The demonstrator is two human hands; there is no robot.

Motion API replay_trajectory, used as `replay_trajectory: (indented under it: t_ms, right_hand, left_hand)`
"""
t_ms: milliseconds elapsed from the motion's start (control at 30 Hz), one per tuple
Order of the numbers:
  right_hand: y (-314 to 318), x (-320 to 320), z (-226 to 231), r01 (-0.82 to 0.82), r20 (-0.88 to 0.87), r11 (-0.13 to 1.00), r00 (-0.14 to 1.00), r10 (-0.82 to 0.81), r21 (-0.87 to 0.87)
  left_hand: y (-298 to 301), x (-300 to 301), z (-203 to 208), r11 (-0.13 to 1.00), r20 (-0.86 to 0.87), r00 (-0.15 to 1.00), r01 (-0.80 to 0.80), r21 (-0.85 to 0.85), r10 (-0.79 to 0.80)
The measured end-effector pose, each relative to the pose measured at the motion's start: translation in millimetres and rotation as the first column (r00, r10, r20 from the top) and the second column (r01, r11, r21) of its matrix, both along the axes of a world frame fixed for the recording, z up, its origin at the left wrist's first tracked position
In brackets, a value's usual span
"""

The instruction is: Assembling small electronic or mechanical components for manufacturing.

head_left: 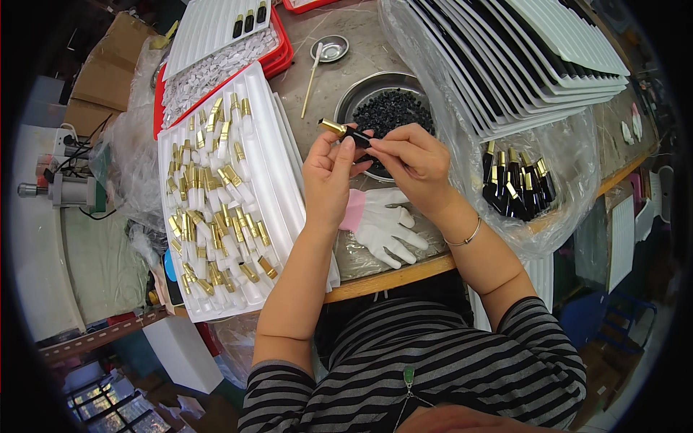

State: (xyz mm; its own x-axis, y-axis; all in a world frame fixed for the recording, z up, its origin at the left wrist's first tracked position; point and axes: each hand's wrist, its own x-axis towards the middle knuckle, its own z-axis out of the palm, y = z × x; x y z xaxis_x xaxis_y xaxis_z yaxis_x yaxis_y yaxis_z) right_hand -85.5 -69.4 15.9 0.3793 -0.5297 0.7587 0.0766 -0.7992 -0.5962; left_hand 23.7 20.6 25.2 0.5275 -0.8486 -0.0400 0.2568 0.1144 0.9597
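My left hand (328,177) is closed round a slim black tube (359,137) with a gold end, held tilted above the table. The gold end points up and left. At the tube's black end, the fingertips of my right hand (422,162) are pinched together; whatever lies between them is too small to make out. Just behind my hands sits a round metal bowl (348,92) holding many small black pieces (397,108). Beneath my wrists a white glove (386,225) with a pink cuff lies on the table.
On the left, a white ribbed tray (278,169) bears many gold-and-white tubes (216,184). Beyond it, a red tray (283,61) contains small white pieces. A cotton swab (312,81) leans on a small metal dish (332,47). Stacked trays (520,72) and a plastic bag (577,173) with black-and-gold tubes stand right.
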Motion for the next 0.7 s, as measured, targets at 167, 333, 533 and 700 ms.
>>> replay_trajectory:
  t_ms: [167,333,533,700]
  right_hand:
    - [1.1,0.4,1.2,0.0,-0.028,1.0,1.0,0.0,-0.016]
    - [1.3,0.8,-1.1,0.004,-0.004,0.999,1.0,-0.003,0.036]
    - [0.5,0.9,-0.8,0.004,0.011,0.999,1.0,-0.004,0.035]
    - [1.4,0.0,2.5,0.008,0.01,0.999,1.0,-0.008,0.043]
  left_hand:
    - [0.5,2.1,0.8,1.0,-0.047,0.999,0.016,-0.012,-0.017]
    - [-0.1,2.4,-1.5,1.0,-0.05,0.999,0.011,-0.008,-0.011]
    - [0.1,0.5,-0.4,0.999,-0.041,0.999,0.014,-0.053,-0.016]
    - [0.5,-2.6,0.8,0.996,0.033,0.999,0.019,-0.081,-0.016]
